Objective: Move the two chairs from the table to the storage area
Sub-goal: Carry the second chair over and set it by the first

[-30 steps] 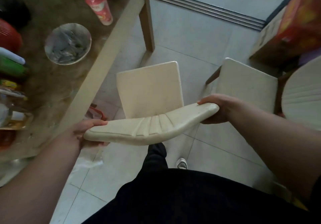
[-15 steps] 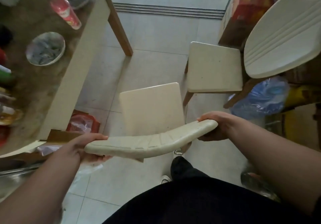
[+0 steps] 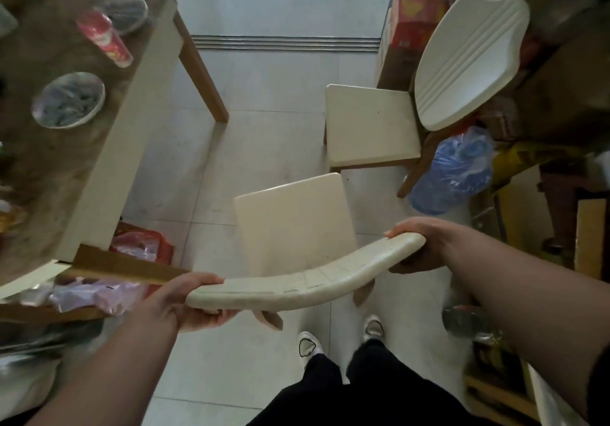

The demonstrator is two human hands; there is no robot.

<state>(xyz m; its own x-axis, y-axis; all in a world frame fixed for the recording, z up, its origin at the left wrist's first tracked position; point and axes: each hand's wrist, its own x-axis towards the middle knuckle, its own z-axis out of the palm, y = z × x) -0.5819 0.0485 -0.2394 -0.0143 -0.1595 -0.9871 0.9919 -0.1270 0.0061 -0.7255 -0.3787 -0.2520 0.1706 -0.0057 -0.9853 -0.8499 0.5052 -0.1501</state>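
I hold a cream chair (image 3: 293, 220) by the top of its curved backrest, right in front of me over the tiled floor. My left hand (image 3: 188, 303) grips the backrest's left end and my right hand (image 3: 419, 247) grips its right end. Its square seat faces away from me. A second cream chair (image 3: 369, 125) stands farther right, its ribbed backrest (image 3: 468, 55) turned toward the stacked goods on the right. The dining table (image 3: 109, 148) runs along the left.
On the table stand a red can (image 3: 105, 39) and two foil-covered bowls (image 3: 67, 100). Red and pink bags (image 3: 138, 244) lie under the table edge. A blue water jug (image 3: 452, 171), a red-orange carton (image 3: 416, 9) and boxes crowd the right. A door track (image 3: 284, 43) crosses the floor ahead.
The held chair has moved right, away from the table and closer to the second chair. My view has swung right, bringing the jug and stacked goods into sight.
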